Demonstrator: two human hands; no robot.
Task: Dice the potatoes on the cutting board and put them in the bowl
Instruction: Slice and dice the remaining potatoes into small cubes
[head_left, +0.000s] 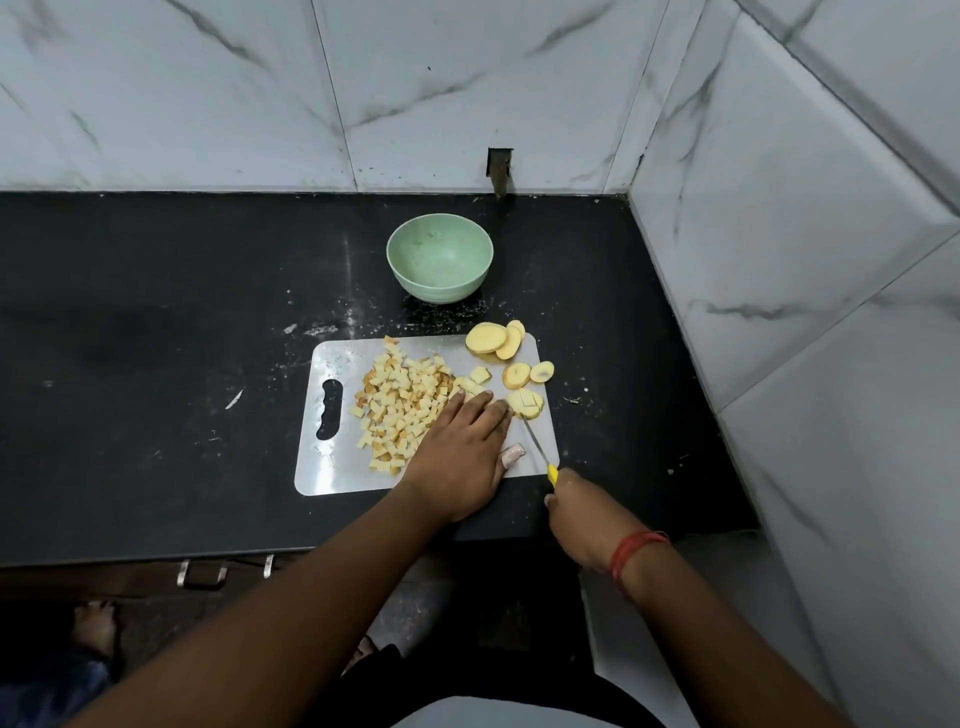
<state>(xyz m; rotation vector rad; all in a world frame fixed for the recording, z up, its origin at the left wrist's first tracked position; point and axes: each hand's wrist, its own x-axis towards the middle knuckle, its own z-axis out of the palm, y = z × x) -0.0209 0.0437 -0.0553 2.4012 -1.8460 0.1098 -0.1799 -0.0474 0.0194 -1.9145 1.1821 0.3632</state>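
A steel cutting board (322, 467) lies on the black counter. A heap of diced potato (400, 410) covers its middle. Round potato slices (493, 340) lie at its far right corner, with two more slices (527, 374) below them. My left hand (462, 457) lies flat on the board, its straight fingertips touching a scored potato slice (527, 404). My right hand (582, 519) grips the yellow-handled knife (540, 451), whose blade points at that slice. The green bowl (439, 265), with nothing in it, stands behind the board.
Marble-tiled walls close the counter at the back and on the right (779, 260). The counter's front edge (156, 558) runs below the board, with metal drawer handles (202, 574) beneath it. Bare black counter (156, 338) stretches to the left.
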